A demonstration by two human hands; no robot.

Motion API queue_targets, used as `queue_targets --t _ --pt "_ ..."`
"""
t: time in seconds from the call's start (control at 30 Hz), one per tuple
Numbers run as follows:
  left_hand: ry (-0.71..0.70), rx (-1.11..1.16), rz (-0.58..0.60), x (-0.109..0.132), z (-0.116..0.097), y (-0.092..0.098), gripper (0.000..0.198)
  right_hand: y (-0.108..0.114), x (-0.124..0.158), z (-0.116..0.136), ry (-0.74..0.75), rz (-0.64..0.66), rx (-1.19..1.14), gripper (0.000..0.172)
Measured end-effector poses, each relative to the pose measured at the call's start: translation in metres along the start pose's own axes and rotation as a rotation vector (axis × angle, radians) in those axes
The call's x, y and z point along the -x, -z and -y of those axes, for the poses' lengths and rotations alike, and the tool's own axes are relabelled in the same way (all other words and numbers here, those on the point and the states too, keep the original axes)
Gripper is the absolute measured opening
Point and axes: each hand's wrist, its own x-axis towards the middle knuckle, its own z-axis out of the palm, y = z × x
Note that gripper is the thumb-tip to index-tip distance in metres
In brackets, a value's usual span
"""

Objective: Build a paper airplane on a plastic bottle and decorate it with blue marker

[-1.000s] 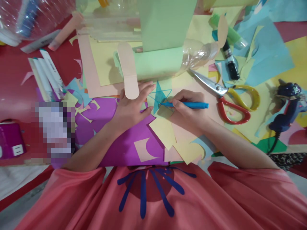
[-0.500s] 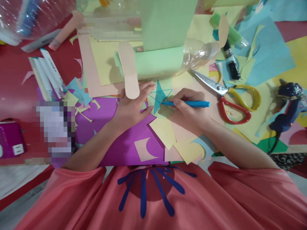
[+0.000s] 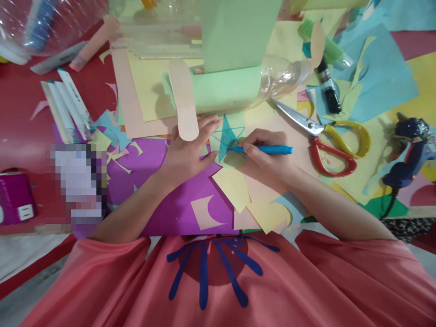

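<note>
My right hand (image 3: 265, 156) is closed around a blue marker (image 3: 269, 149), whose tip rests on a blue star outline (image 3: 226, 136) drawn on pale yellow paper (image 3: 259, 116); part of the star is filled in blue. My left hand (image 3: 189, 152) lies flat with fingers stretched out, pressing the paper down just left of the star. A peach paper strip (image 3: 184, 102) with a rounded end overlaps my left fingers.
Scissors (image 3: 323, 136) with yellow and red handles lie right of the marker. A dark blue glue gun (image 3: 408, 152) sits at the far right. A clear plastic bottle wrapped in green paper (image 3: 235, 86) lies behind the star. Coloured paper scraps, white markers (image 3: 66, 109) and a black pen (image 3: 327, 88) lie around.
The marker has slid slightly left in my right hand's grip as it strokes the star. My left hand has stayed in place.
</note>
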Motion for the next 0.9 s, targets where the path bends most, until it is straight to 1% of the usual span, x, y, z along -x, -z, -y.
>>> queue_targets --t 0.1,0.23,0.4,0.67,0.9 --pt "-0.005 -0.007 -0.004 0.0000 -0.0003 0.0001 0.055 0.0004 0.0007 -0.0017 0.014 0.029 0.011 0.016" --pt "-0.012 -0.006 -0.004 0.0004 -0.0002 0.0001 0.055 0.0002 0.0003 -0.0013 0.023 -0.007 -0.001 0.013" --pt "-0.019 -0.004 -0.010 0.0005 0.0010 -0.0001 0.055 0.0003 -0.0003 0.0006 0.004 -0.007 0.008 0.014" --pt "-0.038 -0.010 -0.034 0.0015 0.0018 -0.0023 0.054 0.0019 -0.0012 0.0002 0.019 -0.026 -0.001 0.015" --pt "-0.034 -0.016 -0.024 0.0015 0.0020 -0.0018 0.054 0.0011 0.0001 -0.0022 0.029 -0.021 0.018 0.016"
